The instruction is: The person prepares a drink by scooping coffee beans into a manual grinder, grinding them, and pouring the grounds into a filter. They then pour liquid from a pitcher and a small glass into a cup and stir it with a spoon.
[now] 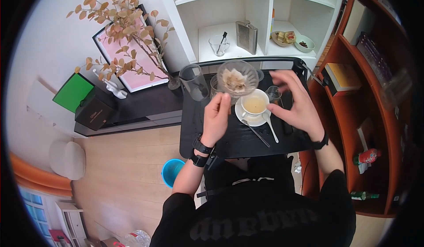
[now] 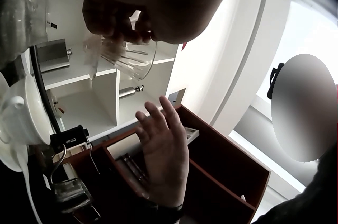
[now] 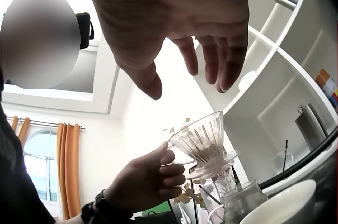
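My left hand [image 1: 216, 116] grips the handle of a clear ribbed glass coffee dripper [image 1: 248, 73], raised over the black tray table. Inside the dripper lies a pale, brown-stained clump [image 1: 235, 80]. In the right wrist view, the dripper [image 3: 198, 137] tilts beside the left hand [image 3: 150, 175]. My right hand [image 1: 297, 101] holds nothing; its fingers are spread, with the thumb close to the rim of a white cup [image 1: 255, 104] of pale yellowish liquid. The cup stands on a white saucer [image 1: 240, 116] with a white spoon [image 1: 273, 131]. A dark metal spoon [image 1: 258, 135] lies alongside.
A tall glass [image 1: 193, 82] stands at the tray table's [image 1: 198, 136] back left, and a small glass [image 1: 274, 94] right of the cup. Behind is a white shelf [image 1: 185, 24] with a steel flask [image 1: 247, 37]. A brown bookcase [image 1: 344, 114] rises close on the right.
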Action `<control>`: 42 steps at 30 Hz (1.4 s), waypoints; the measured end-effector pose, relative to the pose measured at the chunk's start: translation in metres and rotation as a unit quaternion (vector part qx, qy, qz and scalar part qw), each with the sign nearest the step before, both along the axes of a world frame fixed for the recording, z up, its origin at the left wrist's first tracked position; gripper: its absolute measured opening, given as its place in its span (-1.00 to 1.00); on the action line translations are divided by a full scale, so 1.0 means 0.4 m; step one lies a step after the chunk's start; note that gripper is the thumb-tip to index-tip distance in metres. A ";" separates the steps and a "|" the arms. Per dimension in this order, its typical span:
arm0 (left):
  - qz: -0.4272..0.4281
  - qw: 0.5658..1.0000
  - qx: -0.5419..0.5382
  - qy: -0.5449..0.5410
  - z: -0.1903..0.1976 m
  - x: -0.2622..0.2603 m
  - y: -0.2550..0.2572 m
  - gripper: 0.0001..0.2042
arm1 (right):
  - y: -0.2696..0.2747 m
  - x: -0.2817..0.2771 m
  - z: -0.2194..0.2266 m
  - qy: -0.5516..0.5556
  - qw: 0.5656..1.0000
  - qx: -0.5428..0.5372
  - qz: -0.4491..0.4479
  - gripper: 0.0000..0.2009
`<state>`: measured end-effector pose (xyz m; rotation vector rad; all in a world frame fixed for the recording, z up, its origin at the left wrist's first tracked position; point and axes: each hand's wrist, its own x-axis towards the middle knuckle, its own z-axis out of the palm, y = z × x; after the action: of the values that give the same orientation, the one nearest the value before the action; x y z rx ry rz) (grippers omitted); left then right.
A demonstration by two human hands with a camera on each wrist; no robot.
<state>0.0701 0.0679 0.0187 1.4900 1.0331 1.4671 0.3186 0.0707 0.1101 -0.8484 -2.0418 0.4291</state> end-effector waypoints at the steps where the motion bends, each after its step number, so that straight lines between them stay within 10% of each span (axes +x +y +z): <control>1: -0.012 1.000 -0.002 0.004 0.007 0.006 -0.012 -0.65 | 0.015 -0.015 0.022 -0.039 0.998 0.041 0.008 -0.29; 14: -0.081 0.996 -0.038 0.007 0.002 -0.009 -0.060 -0.74 | 0.086 -0.107 0.063 -0.206 0.975 0.016 0.081 -0.03; 21: -0.013 0.994 -0.038 -0.100 -0.005 -0.071 -0.142 -0.67 | 0.225 -0.070 0.101 -0.193 0.981 -0.003 -0.035 0.01; 33: 0.054 0.982 -0.155 -0.091 -0.137 -0.205 -0.302 -0.83 | 0.535 -0.060 -0.144 -0.253 0.928 -0.162 -0.220 0.12; 42: 0.077 0.973 -0.204 -0.072 -0.189 -0.244 -0.365 -0.87 | 0.565 -0.081 -0.234 -0.299 0.915 -0.200 -0.183 0.13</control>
<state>-0.0273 -0.0783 -0.0568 1.0159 1.2918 1.3435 0.2864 0.2968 0.0165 -1.7549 -2.2916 0.4131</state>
